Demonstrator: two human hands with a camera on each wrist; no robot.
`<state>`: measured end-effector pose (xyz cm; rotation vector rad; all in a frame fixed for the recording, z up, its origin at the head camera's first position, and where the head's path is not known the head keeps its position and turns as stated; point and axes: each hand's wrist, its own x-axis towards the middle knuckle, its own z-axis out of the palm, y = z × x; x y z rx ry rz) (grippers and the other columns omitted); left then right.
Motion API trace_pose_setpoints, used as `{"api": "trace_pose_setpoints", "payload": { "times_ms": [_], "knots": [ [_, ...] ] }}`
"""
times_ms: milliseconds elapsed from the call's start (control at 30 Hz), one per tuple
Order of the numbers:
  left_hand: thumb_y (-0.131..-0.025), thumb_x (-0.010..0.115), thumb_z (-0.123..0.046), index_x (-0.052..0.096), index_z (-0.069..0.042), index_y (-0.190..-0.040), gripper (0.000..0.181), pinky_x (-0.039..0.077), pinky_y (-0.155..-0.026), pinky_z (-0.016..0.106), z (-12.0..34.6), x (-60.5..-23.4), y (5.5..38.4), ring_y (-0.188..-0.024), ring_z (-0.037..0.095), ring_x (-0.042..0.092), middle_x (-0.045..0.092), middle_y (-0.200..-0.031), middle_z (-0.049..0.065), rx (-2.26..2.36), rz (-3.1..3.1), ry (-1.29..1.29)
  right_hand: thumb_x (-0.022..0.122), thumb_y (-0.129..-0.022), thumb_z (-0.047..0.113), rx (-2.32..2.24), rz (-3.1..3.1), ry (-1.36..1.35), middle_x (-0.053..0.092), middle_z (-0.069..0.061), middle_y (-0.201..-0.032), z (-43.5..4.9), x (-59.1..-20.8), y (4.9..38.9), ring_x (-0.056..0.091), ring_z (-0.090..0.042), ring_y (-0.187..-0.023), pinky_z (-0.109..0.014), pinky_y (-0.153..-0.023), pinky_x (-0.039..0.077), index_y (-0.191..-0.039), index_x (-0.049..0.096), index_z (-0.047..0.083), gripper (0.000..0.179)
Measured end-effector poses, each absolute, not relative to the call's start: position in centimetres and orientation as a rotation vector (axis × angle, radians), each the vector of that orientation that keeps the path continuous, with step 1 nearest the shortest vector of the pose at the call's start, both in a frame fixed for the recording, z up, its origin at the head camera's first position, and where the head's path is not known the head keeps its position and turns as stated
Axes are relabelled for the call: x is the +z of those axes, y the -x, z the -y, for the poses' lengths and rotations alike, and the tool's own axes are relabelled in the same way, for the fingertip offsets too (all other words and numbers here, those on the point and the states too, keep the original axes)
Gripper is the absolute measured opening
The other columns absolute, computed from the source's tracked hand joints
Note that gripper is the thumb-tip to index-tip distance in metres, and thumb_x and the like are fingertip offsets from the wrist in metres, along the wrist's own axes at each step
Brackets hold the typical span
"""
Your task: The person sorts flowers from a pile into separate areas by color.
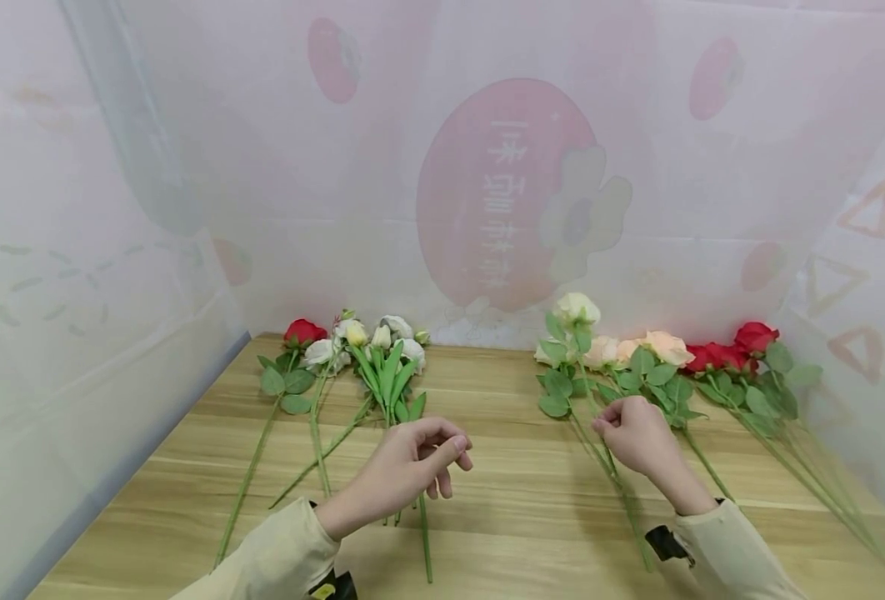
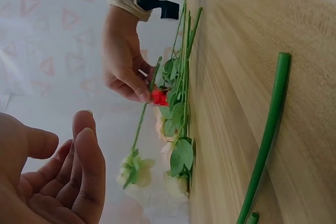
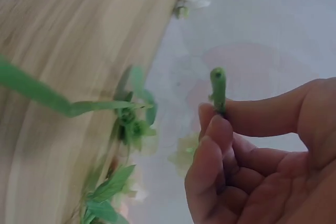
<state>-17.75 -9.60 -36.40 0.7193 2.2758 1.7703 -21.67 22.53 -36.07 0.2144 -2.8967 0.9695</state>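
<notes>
My right hand [image 1: 641, 437] pinches the green stem [image 3: 218, 85] of a cream rose [image 1: 577, 308] between thumb and fingertips. In the left wrist view the cream rose [image 2: 135, 170] hangs off the table beyond those fingers, its cut stem end poking out above them. Under it lie another cream rose [image 1: 551, 352] and peach roses [image 1: 667, 347] with green leaves. My left hand [image 1: 408, 462] hovers over the table with loosely bent fingers and holds nothing. Closest to it are the stems and long leaves [image 1: 390, 375] of a bunch of white flowers [image 1: 411, 354].
Red roses [image 1: 756, 337] lie at the table's right, their stems pointing toward the front right. One red rose [image 1: 305, 332] and a white flower [image 1: 327, 354] lie at the left. The wooden table [image 1: 502, 500] meets a pale printed curtain [image 1: 300, 208] at the back and sides.
</notes>
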Motion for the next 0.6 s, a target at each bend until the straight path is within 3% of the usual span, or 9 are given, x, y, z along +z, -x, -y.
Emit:
{"api": "trace_pose_setpoints", "payload": {
  "times_ms": [133,200,267,333,433,500,567,600],
  "knots": [
    [-0.103,0.056,-0.023,0.067,-0.011,-0.107,0.017,0.054,-0.055,0.04,9.6,-36.6,17.9,-0.061,0.025,0.065,0.07,-0.091,0.007,1.719,-2.321,-0.734,0.062,-0.094,0.006,0.926,2.975,-0.2,0.036,0.005,-0.051,-22.8,-36.9,22.1,0.03,-0.01,-0.045,-0.027,-0.045,0.029,-0.058,0.051,0.009,0.037],
    [-0.103,0.055,-0.02,0.067,-0.01,-0.106,0.016,0.054,-0.055,0.041,9.6,-36.6,17.9,-0.061,0.026,0.065,0.069,-0.09,0.006,1.691,-2.341,-0.75,0.061,-0.094,0.006,0.925,3.009,-0.202,0.023,0.006,-0.049,-22.8,-37.3,22.2,0.019,-0.009,-0.045,-0.025,-0.045,0.022,-0.054,0.037,0.015,0.047],
    [-0.103,0.054,-0.019,0.067,-0.01,-0.106,0.015,0.054,-0.056,0.041,9.7,-36.7,17.9,-0.061,0.026,0.065,0.069,-0.089,0.005,1.669,-2.347,-0.766,0.062,-0.093,0.005,0.942,3.035,-0.218,0.02,0.005,-0.05,-22.8,-37.6,22.3,0.018,-0.009,-0.046,-0.025,-0.046,0.021,-0.055,0.033,0.015,0.049],
    [-0.103,0.054,-0.02,0.067,-0.011,-0.104,0.015,0.054,-0.055,0.04,9.7,-36.8,17.9,-0.06,0.025,0.065,0.069,-0.089,0.005,1.649,-2.348,-0.786,0.064,-0.092,0.006,0.954,3.06,-0.226,0.033,0.005,-0.053,-22.8,-37.7,22.3,0.025,-0.01,-0.045,-0.026,-0.046,0.028,-0.06,0.047,0.007,0.037],
    [-0.103,0.056,-0.025,0.067,-0.015,-0.103,0.015,0.054,-0.055,0.039,9.8,-36.8,17.9,-0.06,0.022,0.065,0.07,-0.087,0.001,1.621,-2.355,-0.819,0.065,-0.091,0.007,0.949,3.097,-0.23,0.052,-0.003,-0.064,-22.7,-37.9,22.3,0.04,-0.014,-0.049,-0.03,-0.05,0.039,-0.083,0.062,-0.005,0.015],
    [-0.102,0.056,-0.027,0.067,-0.016,-0.101,0.016,0.054,-0.055,0.037,9.9,-36.7,17.9,-0.059,0.02,0.065,0.069,-0.086,-0.002,1.589,-2.379,-0.854,0.065,-0.089,0.007,0.912,3.111,-0.225,0.06,-0.006,-0.072,-22.6,-38.1,22.1,0.048,-0.017,-0.053,-0.034,-0.052,0.044,-0.096,0.066,-0.005,0.014],
    [-0.102,0.056,-0.028,0.067,-0.017,-0.1,0.016,0.053,-0.053,0.034,10.0,-36.6,17.9,-0.059,0.018,0.064,0.068,-0.083,-0.005,1.526,-2.419,-0.897,0.064,-0.086,0.004,0.864,3.123,-0.227,0.053,-0.003,-0.062,-22.5,-38.4,22.1,0.045,-0.015,-0.051,-0.032,-0.049,0.039,-0.082,0.064,0.001,0.005],
    [-0.102,0.056,-0.027,0.067,-0.017,-0.099,0.015,0.053,-0.052,0.032,10.0,-36.7,17.9,-0.058,0.017,0.064,0.067,-0.082,-0.006,1.487,-2.438,-0.918,0.063,-0.084,0.003,0.835,3.127,-0.222,0.047,0.0,-0.057,-22.4,-38.6,22.1,0.041,-0.014,-0.049,-0.03,-0.046,0.035,-0.073,0.061,0.006,0.011]
  ]
}}
